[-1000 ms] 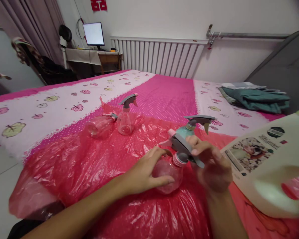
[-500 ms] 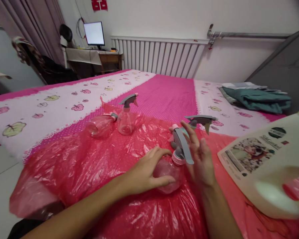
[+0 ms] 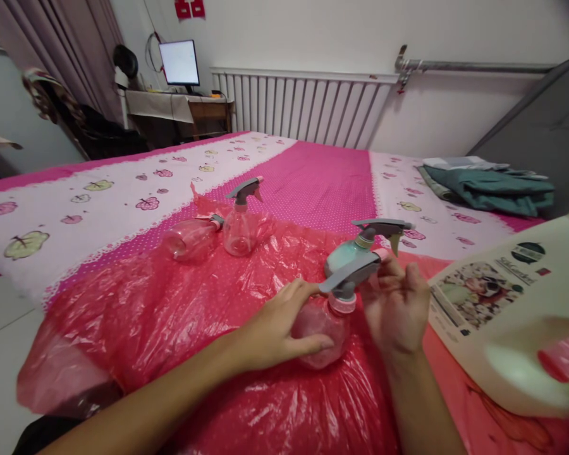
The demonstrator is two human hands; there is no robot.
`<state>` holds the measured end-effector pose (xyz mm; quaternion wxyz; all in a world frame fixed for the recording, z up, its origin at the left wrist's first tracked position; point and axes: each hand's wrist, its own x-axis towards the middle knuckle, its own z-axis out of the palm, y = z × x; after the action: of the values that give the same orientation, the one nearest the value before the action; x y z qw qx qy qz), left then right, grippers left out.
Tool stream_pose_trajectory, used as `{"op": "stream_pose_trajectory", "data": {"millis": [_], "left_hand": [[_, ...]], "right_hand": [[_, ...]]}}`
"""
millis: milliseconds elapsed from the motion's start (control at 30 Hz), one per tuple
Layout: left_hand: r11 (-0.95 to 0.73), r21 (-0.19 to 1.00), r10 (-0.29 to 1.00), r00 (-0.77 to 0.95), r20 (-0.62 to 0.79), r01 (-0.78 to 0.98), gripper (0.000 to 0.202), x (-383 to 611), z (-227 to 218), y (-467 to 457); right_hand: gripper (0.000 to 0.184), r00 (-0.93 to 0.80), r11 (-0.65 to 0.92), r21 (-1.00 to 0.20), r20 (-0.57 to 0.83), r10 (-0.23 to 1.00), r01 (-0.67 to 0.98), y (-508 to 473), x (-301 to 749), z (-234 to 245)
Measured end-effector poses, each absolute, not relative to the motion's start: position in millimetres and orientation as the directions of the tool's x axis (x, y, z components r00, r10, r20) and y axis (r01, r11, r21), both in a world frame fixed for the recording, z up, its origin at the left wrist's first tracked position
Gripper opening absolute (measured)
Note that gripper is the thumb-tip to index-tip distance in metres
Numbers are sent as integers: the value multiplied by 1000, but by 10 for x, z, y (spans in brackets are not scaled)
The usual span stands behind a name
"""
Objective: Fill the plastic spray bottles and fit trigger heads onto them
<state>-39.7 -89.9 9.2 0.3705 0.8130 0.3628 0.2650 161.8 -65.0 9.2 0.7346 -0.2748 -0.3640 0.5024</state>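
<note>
My left hand [image 3: 284, 325] wraps around the clear round body of a spray bottle [image 3: 320, 335] with a pink collar, holding it upright on the red plastic sheet. Its grey trigger head [image 3: 353, 275] has its long lever pointing left and its pink nozzle to the right. The curled fingers of my right hand [image 3: 398, 303] are at that nozzle end, with the thumb raised close by. Just behind stands another spray bottle [image 3: 346, 253], holding pale turquoise liquid, under a grey and beige trigger head.
Farther left, a clear spray bottle [image 3: 239, 234] stands and another bottle [image 3: 189, 239] lies on its side. A big cream jug [image 3: 507, 328] with a label is at the right. Folded clothes [image 3: 493, 186] lie on the bed. Red plastic [image 3: 194, 341] is crumpled in front.
The trigger head has turned on the held bottle, its lever swinging from the near right to the left. My right hand has moved right with the nozzle. My left hand stays put.
</note>
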Motion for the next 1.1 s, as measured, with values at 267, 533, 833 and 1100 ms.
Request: {"op": "stream_pose_trajectory", "data": {"millis": [267, 533, 833, 1100], "left_hand": [[-479, 796, 774, 607, 183, 371, 65, -415, 46, -884], [-485, 791, 773, 606, 187, 373, 60, -410, 46, -892], [-493, 784, 769, 610, 190, 378, 57, -403, 73, -903], [-494, 774, 775, 604, 186, 396, 55, -396, 98, -909]], "right_hand": [[28, 114, 344, -772, 338, 934, -534, -658, 1734, 102], [29, -91, 287, -785, 397, 913, -549, -752, 1656, 147], [71, -103, 314, -804, 417, 903, -505, -758, 1701, 119], [68, -65, 446, -787, 519, 852, -425, -745, 1730, 137]]}}
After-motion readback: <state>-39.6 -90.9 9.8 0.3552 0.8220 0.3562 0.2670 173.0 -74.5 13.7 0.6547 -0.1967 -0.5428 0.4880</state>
